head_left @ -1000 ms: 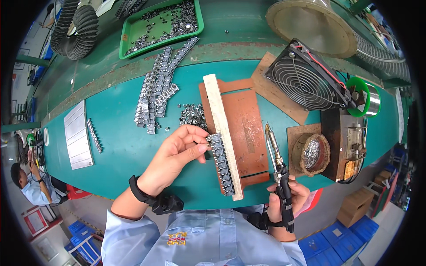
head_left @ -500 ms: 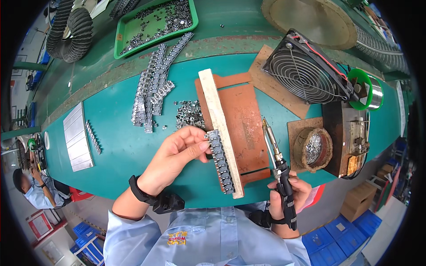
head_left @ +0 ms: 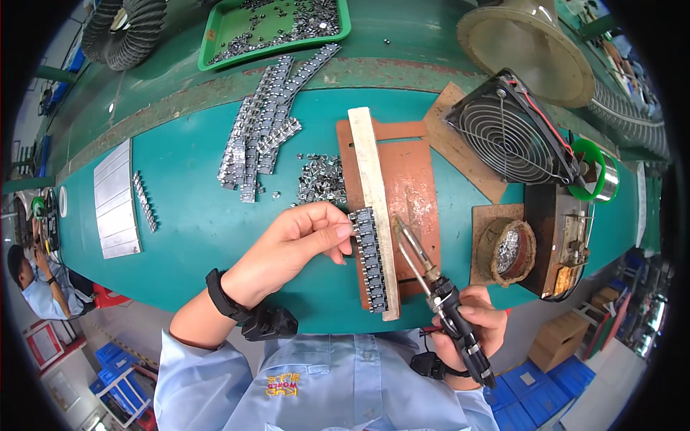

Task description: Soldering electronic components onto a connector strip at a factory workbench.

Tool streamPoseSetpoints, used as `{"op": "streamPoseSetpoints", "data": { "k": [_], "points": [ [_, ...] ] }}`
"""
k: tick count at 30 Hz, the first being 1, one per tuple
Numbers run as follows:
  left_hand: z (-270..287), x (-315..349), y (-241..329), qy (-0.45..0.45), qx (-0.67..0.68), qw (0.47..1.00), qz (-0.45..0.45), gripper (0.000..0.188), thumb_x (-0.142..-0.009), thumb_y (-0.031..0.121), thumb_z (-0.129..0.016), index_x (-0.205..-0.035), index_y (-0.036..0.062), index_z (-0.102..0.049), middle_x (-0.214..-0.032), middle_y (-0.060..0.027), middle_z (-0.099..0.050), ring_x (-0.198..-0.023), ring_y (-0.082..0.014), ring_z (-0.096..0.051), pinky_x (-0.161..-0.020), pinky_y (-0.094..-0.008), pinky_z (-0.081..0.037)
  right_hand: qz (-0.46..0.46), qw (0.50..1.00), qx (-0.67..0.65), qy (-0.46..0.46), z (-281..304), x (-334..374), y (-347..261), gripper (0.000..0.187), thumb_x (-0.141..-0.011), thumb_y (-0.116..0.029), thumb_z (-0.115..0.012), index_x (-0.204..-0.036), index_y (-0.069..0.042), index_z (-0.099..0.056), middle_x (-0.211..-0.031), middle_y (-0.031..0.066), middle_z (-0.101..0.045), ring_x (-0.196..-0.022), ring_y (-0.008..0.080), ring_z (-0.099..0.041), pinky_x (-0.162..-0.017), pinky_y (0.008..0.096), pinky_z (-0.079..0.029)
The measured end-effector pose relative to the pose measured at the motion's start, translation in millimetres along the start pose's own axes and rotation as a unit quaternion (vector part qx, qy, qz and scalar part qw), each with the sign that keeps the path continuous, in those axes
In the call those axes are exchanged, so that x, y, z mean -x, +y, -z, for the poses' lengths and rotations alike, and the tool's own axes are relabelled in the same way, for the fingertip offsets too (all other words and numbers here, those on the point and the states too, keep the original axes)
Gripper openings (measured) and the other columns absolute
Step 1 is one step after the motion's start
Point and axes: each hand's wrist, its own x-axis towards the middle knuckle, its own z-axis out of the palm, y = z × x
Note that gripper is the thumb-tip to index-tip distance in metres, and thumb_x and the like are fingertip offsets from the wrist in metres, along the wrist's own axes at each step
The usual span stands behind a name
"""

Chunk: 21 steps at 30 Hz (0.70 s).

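A dark strip of small circuit boards [head_left: 371,266] lies along the left side of a pale bar [head_left: 369,161], which rests on a reddish-brown board [head_left: 411,172]. My left hand [head_left: 305,237] is closed in a pinch at the strip's upper left edge; what sits between thumb and forefinger is too small to make out. In my right hand [head_left: 483,325] is a black-handled soldering iron [head_left: 451,310] with a thin metal tube along its shaft. Its tip is just right of the bar, over the brown board. Beyond my left fingers lies a pile of small metal parts [head_left: 321,179].
More board strips [head_left: 251,136] lie at the back left, before a green tray [head_left: 277,32] of small parts. A silver plate [head_left: 116,205] is at far left. To the right stand a fan [head_left: 507,133], a solder spool [head_left: 607,176] and a round pot [head_left: 512,251]. Another person [head_left: 43,284] sits far left.
The soldering iron's tip has moved left and slightly down, toward the pale bar. My left hand stays pinched at the strip. The whole view has shifted a little.
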Motion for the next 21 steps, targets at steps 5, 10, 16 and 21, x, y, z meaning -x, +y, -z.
{"op": "streamPoseSetpoints", "data": {
  "k": [5,10,16,21],
  "points": [
    [-0.5,-1.0,0.9,-0.007,-0.003,1.000,0.001,0.011,-0.088,0.015,-0.051,-0.086,0.0039,-0.052,-0.075,-0.0011,-0.057,-0.069,-0.0087,-0.055,-0.066,-0.0213,-0.044,0.001,0.999,-0.001,-0.037,-5.8,-8.8,-5.3,0.039,-0.068,-0.025,-0.073,-0.090,-0.007,-0.046,-0.056,0.0025,-0.059,-0.056,0.0149,-0.058,-0.077,0.0370,-0.040],
    [-0.1,-0.8,0.0,-0.017,0.004,1.000,-0.010,0.011,-0.088,0.014,-0.051,-0.085,0.0038,-0.053,-0.074,-0.0008,-0.057,-0.068,-0.0080,-0.054,-0.066,-0.0211,-0.044,0.005,0.998,0.013,-0.058,-8.1,-11.7,-7.2,0.039,-0.068,-0.026,-0.073,-0.089,-0.007,-0.047,-0.054,0.0024,-0.058,-0.054,0.0152,-0.058,-0.077,0.0372,-0.040],
    [0.5,-1.2,0.1,-0.016,0.005,1.000,-0.012,0.011,-0.088,0.014,-0.052,-0.084,0.0036,-0.053,-0.073,-0.0004,-0.057,-0.068,-0.0074,-0.054,-0.065,-0.0209,-0.044,-0.012,0.998,0.008,-0.056,-10.8,-10.6,-5.4,0.041,-0.068,-0.030,-0.073,-0.088,-0.007,-0.046,-0.053,0.0020,-0.058,-0.053,0.0140,-0.057,-0.079,0.0381,-0.039],
    [0.8,-1.7,-0.9,-0.016,0.007,1.000,-0.016,0.012,-0.088,0.014,-0.052,-0.083,0.0034,-0.053,-0.071,-0.0001,-0.056,-0.067,-0.0072,-0.053,-0.064,-0.0208,-0.044,-0.028,0.999,0.005,-0.039,-12.4,-10.4,-6.2,0.043,-0.067,-0.033,-0.074,-0.086,-0.007,-0.046,-0.052,0.0010,-0.057,-0.053,0.0128,-0.056,-0.081,0.0388,-0.037]
  ]
}}
